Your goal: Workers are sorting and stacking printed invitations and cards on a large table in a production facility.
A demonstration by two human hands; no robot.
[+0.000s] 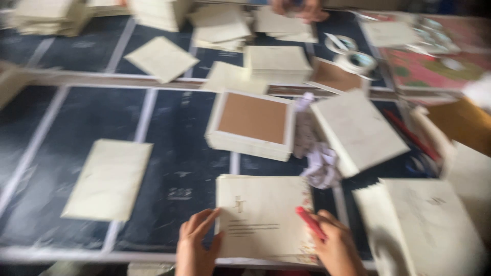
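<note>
At the far left of the dark work table (pixel 169 168), a loose cream sheet (pixel 108 179) is lying flat, well apart from the hands. Behind it, toward the back edge, stacks of cream cards (pixel 48 18) are sitting in blurred piles, and a single cream square (pixel 161 58) is lying tilted on the pale strip that crosses the table.

The left hand (pixel 197 245) is resting at the near edge, its fingers spread and lying on the left border of a printed cream card (pixel 261 217). The hand is touching the card, not pinching it. The card is lying flat on the table directly between both hands, with a small dark emblem near its top and lines of fine print below; the print is too blurred to make out.

Behind the card, a stack of cards topped with a brown board (pixel 251 124) is sitting near the table centre. Just right of that stack, crumpled white paper (pixel 321 163) is lying beside a thick cream stack (pixel 358 130) set at an angle.

The right hand (pixel 335 245) is touching the right border of the printed card and is closing around a red pen (pixel 310 223), which is pointing up and left across the card's edge. The exact finger hold is blurred.

Further right, another cream pile (pixel 424 225) is lying near the corner. At the back right, rolls of tape (pixel 356 60) are sitting beside a patterned red cloth (pixel 434 66). Another person's hands (pixel 296 7) are showing at the top edge.
</note>
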